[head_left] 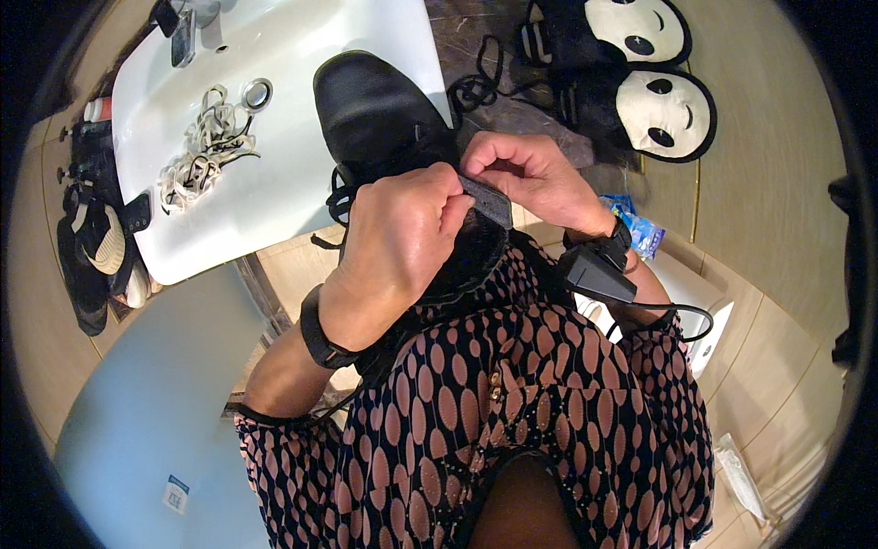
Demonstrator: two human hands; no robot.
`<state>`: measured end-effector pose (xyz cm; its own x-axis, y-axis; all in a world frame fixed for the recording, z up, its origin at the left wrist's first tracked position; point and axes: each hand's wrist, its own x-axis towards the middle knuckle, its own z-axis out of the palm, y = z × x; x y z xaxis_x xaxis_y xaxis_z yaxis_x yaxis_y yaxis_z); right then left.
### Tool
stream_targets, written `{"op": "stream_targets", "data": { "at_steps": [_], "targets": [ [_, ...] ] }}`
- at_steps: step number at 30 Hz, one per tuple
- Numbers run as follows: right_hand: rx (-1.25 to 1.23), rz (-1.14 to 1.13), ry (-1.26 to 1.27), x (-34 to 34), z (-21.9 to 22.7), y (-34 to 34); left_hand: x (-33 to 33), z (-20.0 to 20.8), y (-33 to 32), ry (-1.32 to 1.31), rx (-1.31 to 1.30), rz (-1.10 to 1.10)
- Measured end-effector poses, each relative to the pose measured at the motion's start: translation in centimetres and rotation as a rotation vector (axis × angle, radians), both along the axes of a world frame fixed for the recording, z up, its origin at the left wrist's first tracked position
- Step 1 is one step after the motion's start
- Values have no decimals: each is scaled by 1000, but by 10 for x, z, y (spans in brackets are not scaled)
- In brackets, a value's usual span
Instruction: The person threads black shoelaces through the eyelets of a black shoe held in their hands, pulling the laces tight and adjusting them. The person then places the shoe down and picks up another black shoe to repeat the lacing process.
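A black shoe [375,105] is held in front of me, its rounded toe pointing away over the sink's right edge. My left hand [398,224] is closed at the shoe's opening, with thumb and forefinger pinching the near end of a grey flat flap [487,203]. Close by on the right, my right hand [535,178] is closed too, its bent fingers and thumb meeting at the same flap's upper edge. Whether the flap is part of the shoe, I cannot tell. Dark laces [338,197] hang loose at the shoe's left side.
A white sink [302,233] holds a tangle of pale laces [215,133] beside its drain [257,94]. Black slippers with white cartoon faces [666,110] rest at the far right, near a black cord [476,87]. Dark footwear [82,265] stands left; a blue packet [645,236] lies right.
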<state>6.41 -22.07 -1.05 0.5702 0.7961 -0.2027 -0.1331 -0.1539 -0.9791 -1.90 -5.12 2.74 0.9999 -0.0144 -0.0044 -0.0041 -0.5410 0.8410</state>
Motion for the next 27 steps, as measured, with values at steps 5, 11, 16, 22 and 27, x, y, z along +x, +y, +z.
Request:
{"op": "stream_targets", "data": {
  "at_steps": [5, 11, 16, 22, 27],
  "targets": [
    [-19, 37, 91, 0, 0, 1, -3, 0, -1, 16, 24, 13],
    [25, -134, 128, -8, -5, -2, -10, 39, 22, -185, 53, 120],
    [58, -231, 38, -15, -11, -6, -53, 49, 54, 207, 140, 212],
    [-27, -128, 72, -14, 2, -1, -87, 13, 64, 461, -21, 282],
    [39, -6, -191, -6, 6, -2, -88, -3, 55, 397, -166, 237]
  ]
}}
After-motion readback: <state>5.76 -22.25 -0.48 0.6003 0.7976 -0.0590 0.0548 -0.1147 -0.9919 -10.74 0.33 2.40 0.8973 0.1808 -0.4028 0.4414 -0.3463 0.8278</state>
